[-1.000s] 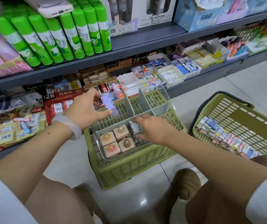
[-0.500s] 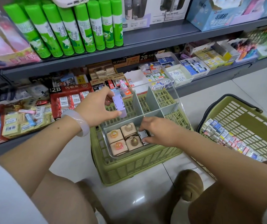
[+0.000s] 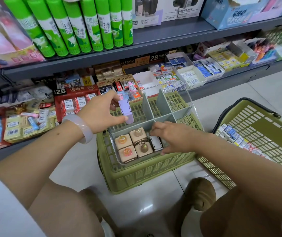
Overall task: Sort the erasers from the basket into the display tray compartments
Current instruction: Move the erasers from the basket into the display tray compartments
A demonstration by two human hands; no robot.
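A clear display tray [image 3: 190, 106] with grey dividers rests on an upturned green basket [image 3: 142, 175]. Its near compartment holds several beige cube erasers [image 3: 133, 146] with round tops and a white eraser [image 3: 156, 143]. My right hand [image 3: 172, 136] reaches into that compartment, fingers spread around the white eraser and touching it. My left hand [image 3: 101, 111] holds a lilac eraser [image 3: 125, 110] upright above the tray's left far compartment. A second green basket [image 3: 259, 132] at the right holds several small packed erasers [image 3: 236, 139].
Shop shelves run behind the tray: green glue sticks [image 3: 78, 26] above, boxes of erasers [image 3: 75, 101] on the low shelf. My knees and a brown shoe [image 3: 200, 194] are on the pale tiled floor below the baskets.
The view has shifted a little. My right hand has drawn back slightly, uncovering the white eraser in the near compartment. My left hand keeps the lilac eraser over the tray.
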